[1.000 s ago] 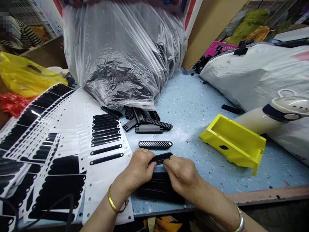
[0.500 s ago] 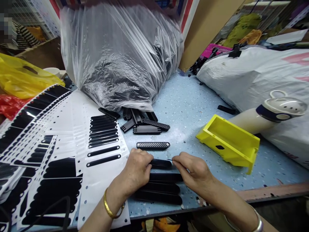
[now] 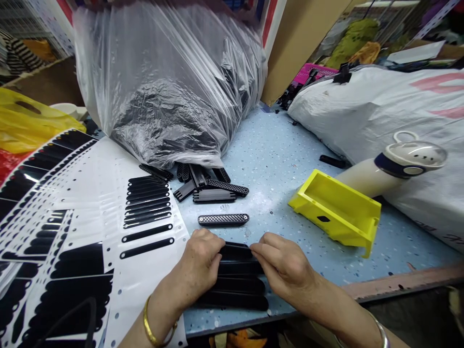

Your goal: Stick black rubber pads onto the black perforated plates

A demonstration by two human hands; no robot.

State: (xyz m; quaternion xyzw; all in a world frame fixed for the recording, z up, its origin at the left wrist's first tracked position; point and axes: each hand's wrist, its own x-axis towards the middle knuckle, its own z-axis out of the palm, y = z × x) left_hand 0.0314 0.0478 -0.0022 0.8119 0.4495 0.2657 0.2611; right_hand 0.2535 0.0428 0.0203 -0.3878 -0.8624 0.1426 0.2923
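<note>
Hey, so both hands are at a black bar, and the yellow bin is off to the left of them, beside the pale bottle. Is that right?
Not quite: the head view shows the yellow bin to the right of the hands, not the left. The left hand and right hand are at a black bar, and the bin is beside the pale bottle.

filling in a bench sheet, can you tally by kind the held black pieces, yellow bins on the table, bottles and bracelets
Held black piece: 1
Yellow bin: 1
Bottle: 1
Bracelets: 2 (gold bracelet, silver bracelet)
Total: 5
</note>
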